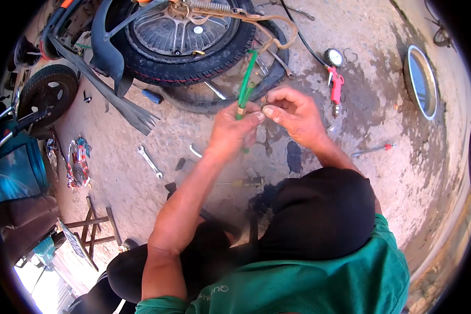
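A seated person's left hand (233,124) has its fingers clamped on a green strip (247,78), which rises in front of a motorbike wheel (165,73). The right hand (298,114) meets its fingertips; whether that thumb and forefinger are closed on anything, I cannot tell. A spanner (150,162) lies leftward on the ground, a pressure gauge (334,57) to the right.

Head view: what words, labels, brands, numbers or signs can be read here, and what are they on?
Green shirt: pale lettering on the front; I won't copy it out.
Round gauge: dial markings too small to read.
Crumpled shiny packet: colourful, any print too blurred to read.
White round spot on the wheel hub: no readable text.
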Demonstrator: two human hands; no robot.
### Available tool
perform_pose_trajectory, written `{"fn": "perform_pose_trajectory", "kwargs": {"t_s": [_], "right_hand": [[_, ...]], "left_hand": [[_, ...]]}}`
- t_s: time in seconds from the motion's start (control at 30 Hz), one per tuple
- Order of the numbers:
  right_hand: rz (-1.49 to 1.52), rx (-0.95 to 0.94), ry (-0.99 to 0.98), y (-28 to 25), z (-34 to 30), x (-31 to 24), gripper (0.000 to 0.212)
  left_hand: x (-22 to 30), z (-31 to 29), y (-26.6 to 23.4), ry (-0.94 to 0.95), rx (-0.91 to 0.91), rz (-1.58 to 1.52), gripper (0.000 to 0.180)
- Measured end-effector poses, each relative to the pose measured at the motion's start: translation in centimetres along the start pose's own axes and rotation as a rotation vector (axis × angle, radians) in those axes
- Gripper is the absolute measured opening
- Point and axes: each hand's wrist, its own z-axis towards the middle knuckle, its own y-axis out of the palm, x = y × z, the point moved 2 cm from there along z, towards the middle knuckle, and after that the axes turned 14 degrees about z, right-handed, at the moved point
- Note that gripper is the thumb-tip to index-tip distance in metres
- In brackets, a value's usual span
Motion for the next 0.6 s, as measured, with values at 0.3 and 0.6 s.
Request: {"fn": "perform_pose_trajectory", "kwargs": {"t_s": [0.3,0.6], "right_hand": [[-0.499,-0.004,-0.259,1.5,-0.6,-2.1,0.023],[-0.516,0.011,-0.243,2.6,0.3,-2.9,0.027]], "left_hand": [[-0.2,0.0,-0.3,-0.052,0.002,-0.099,0.018],[-1.2,0.4,-1.2,-0.083,0.039,-0.015,0.016]]}}
